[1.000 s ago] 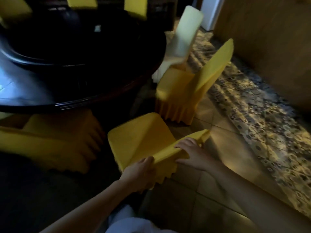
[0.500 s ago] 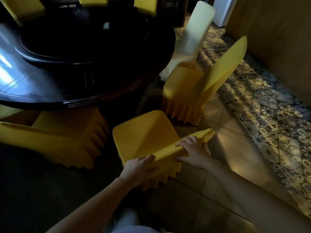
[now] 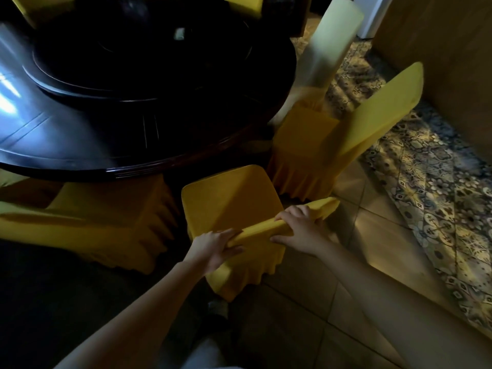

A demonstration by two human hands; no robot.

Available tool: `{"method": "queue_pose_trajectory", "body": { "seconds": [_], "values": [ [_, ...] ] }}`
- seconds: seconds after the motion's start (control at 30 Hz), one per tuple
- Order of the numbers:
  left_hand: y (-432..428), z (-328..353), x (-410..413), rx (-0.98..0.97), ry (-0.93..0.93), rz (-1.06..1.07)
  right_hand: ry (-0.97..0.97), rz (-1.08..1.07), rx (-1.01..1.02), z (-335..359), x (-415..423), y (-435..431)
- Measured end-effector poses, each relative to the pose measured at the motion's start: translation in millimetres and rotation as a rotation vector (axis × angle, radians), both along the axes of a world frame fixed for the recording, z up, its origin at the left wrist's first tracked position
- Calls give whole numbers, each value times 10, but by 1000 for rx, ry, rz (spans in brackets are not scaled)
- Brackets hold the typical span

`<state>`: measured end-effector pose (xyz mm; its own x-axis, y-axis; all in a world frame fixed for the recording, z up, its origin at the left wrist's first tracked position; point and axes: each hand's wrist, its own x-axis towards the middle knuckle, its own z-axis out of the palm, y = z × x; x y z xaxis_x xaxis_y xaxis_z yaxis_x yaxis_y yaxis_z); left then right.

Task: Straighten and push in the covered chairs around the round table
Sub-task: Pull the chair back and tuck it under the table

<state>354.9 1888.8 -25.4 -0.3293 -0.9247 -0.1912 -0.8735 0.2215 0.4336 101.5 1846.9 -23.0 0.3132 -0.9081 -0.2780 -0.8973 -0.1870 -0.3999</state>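
Note:
A yellow-covered chair [image 3: 231, 201] stands just in front of me, its seat facing the dark round table [image 3: 127, 139]. My left hand [image 3: 213, 247] grips the left end of its backrest top, and my right hand [image 3: 298, 229] grips the right part of the same top edge. The seat's front edge sits close to the table rim. A second yellow-covered chair [image 3: 319, 139] stands to the right, angled, with its back leaning toward the wall. Another yellow-covered chair [image 3: 101, 217] is on the left, partly under the table.
A pale cream-covered chair [image 3: 330, 46] stands behind the right yellow one. More yellow chair backs [image 3: 242, 5] show at the table's far side. A patterned tile strip [image 3: 439, 198] runs along the wooden wall [image 3: 447, 49] on the right. Plain floor tiles lie under my arms.
With both hands on its backrest, the chair has slid toward the table, and my view has moved in closer to the table with it.

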Motion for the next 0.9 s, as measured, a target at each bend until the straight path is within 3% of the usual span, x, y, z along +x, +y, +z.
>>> {"method": "queue_pose_trajectory", "body": {
  "seconds": [0.27,0.47,0.6,0.9],
  "values": [
    [-725,7,344,-59,14,18,-32,9,-6,1,312,-759],
    [-937,-168,13,-95,44,-24,52,-13,129,64,-35,-1179],
    [-1013,-234,-25,-194,68,-60,34,-5,69,54,-112,-1225],
    [-1130,-132,-89,-162,29,-99,-9,-22,-44,56,-149,-1207]
  ]
}}
